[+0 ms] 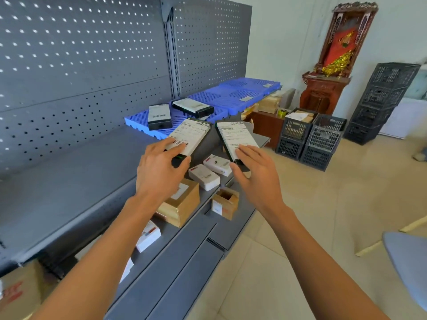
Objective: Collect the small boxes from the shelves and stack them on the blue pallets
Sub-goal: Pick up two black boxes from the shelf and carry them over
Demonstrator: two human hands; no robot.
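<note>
Now: blue pallets (231, 98) on shelf (92, 172) far end, two black boxes (160, 116) on near pallet corner. Your left hand (159, 169) grips left labelled box (191, 135); your right hand (256, 174) grips right labelled box (235, 137), both above shelf front edge.

Stockroom: metal shelving (92, 181), stacked crates (383, 100)

No text is reading legibly anywhere. The two flat black boxes, left (189, 135) and right (235, 137), are showing white shipping labels with barcodes and printed lines too blurred to make out. The box on the blue pallet (159, 116) is carrying a dark word that is not resolving. Red marks on the lower white boxes (204, 176) are staying unreadable.
</note>
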